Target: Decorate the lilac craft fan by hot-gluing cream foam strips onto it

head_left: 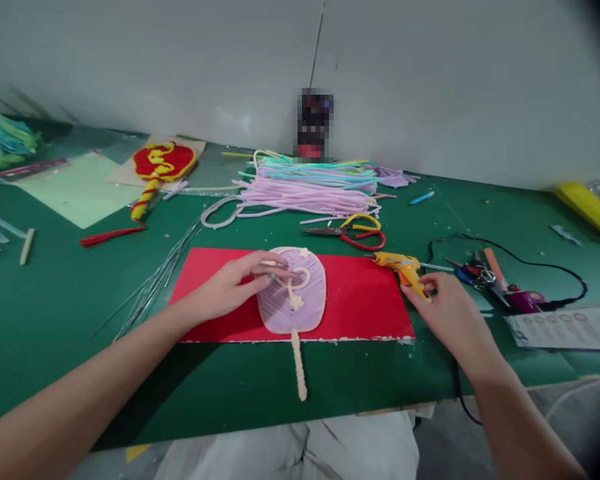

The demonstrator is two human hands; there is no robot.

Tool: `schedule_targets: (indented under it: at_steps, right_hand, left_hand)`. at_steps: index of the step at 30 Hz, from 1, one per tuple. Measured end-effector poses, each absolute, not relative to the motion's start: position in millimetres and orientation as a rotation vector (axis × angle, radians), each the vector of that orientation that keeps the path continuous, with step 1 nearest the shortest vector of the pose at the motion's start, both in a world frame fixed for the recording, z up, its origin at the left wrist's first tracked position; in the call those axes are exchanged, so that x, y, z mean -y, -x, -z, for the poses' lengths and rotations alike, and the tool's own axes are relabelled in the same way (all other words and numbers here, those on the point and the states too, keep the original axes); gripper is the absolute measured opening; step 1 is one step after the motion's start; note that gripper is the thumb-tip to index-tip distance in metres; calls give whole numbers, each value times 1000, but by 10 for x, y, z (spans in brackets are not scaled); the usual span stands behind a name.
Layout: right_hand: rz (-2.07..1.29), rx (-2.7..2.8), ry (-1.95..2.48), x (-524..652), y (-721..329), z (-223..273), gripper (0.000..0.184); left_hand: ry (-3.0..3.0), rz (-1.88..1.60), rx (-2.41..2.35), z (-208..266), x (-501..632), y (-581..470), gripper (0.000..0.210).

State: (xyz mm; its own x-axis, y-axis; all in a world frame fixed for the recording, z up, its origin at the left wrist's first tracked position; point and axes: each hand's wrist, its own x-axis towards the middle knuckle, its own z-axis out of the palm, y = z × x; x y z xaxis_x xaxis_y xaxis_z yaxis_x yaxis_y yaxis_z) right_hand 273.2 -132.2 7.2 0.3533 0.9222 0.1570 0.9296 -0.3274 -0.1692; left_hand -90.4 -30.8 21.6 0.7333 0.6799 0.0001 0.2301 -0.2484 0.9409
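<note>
A lilac fan point(280, 310) with a cream edge and a twisted cream handle lies on a red sheet point(360, 300). Small cream flowers and a curled cream pipe cleaner point(307, 279) sit on its face. Over the fan's upper left, my left hand point(243, 280) has its fingers drawn together on the curled pipe cleaner; part of the grip is hidden. At the sheet's right edge my right hand point(445, 307) is closed round the handle of a yellow hot glue gun point(400, 265), whose nozzle points left towards the fan.
Behind the sheet are scissors point(353, 232) and a pile of pastel pipe cleaners point(310, 193). A red and yellow fan point(165, 162) lies back left, thin wires point(155, 293) nearer. The glue gun's black cord point(520, 245) loops right, around keys point(475, 275) and a purple object point(527, 302).
</note>
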Motion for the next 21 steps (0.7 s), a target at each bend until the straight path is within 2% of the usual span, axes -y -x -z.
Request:
schedule_targets:
  at_steps: [3,8,11,14,21]
  right_hand:
    - [34,1615,2513,1281,-2791,-43,41]
    - [-243,1641,2558,1212,-2925,-2,43]
    - [-175,1645,2518,1212,-2970,48,44]
    - [-119,1540,2518,1216,-2995,75,43]
    - [-39,1373,2422,1059,-2997,-135,40]
  left_hand:
    - [-1711,-668,-943,-307,329,842,23]
    - [-1681,-888,-1389,-290,230,817,20]
    - [-1811,-650,-1567,-227,162,847,23]
    - [-1897,-417,-1528,-206,145,862,26]
    - [-1892,-367,-1406,-214,159,800,21]
